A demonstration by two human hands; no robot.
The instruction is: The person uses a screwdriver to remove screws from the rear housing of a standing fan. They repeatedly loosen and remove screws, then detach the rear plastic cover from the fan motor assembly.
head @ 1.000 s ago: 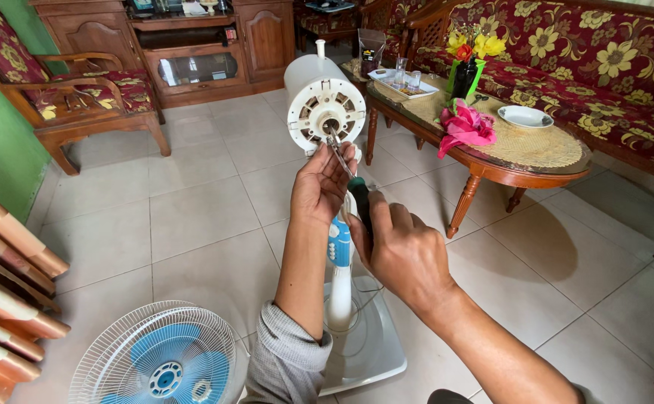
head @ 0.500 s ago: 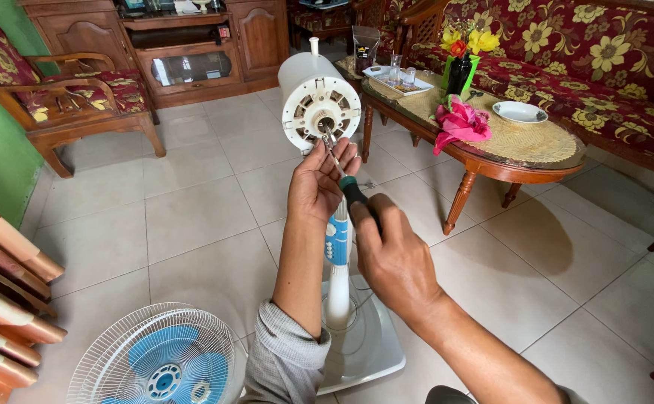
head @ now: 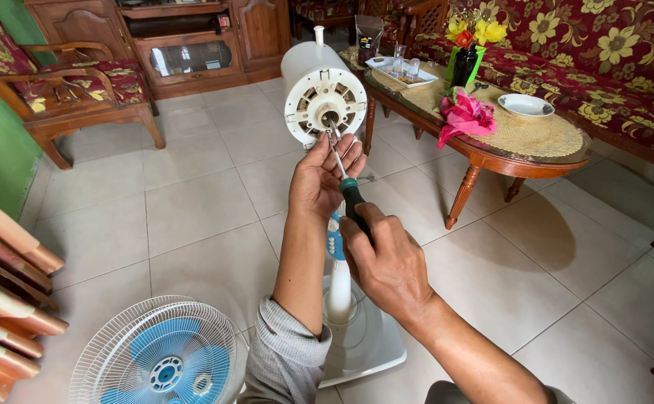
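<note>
Hands over tiled floor

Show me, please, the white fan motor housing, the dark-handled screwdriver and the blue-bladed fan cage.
white fan motor housing (head: 319, 82), head view, round front face.
dark-handled screwdriver (head: 354, 202), head view, handle.
blue-bladed fan cage (head: 164, 359), head view, wire grille.

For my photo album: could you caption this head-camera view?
Right hand drives a screwdriver into a stand fan's bare motor housing, left hand steadying the shaft.

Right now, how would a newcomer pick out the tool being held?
Start at the white fan motor head on its stand, mid-room. Below it the right hand grips a screwdriver, steadied by the left hand. Its dark handle and thin metal shaft stand out against white plastic.
</note>
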